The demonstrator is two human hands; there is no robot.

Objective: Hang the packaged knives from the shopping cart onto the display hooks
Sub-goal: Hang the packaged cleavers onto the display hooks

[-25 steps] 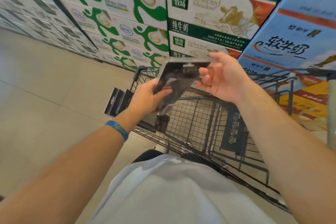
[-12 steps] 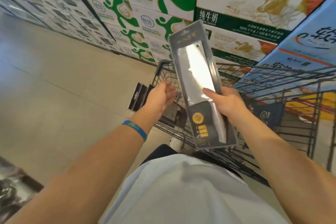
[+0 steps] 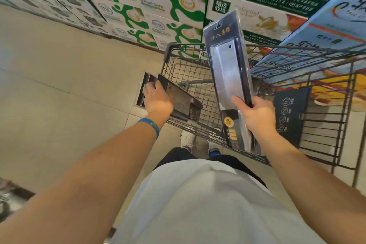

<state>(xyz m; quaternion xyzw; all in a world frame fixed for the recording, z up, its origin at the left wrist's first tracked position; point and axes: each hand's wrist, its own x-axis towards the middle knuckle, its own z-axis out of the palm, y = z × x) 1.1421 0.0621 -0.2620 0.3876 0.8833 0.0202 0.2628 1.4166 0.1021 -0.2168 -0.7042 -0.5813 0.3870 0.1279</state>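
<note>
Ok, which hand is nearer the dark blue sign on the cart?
Right. The right hand, holding a packaged knife, is just left of the sign; the left hand grips a second pack at the cart's opposite, left side.

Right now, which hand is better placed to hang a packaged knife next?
Right. The right hand has a packaged cleaver in its grip, upright and clear above the cart. The left hand only grasps a second package low at the cart's rim. The hooks are not in view.
</note>
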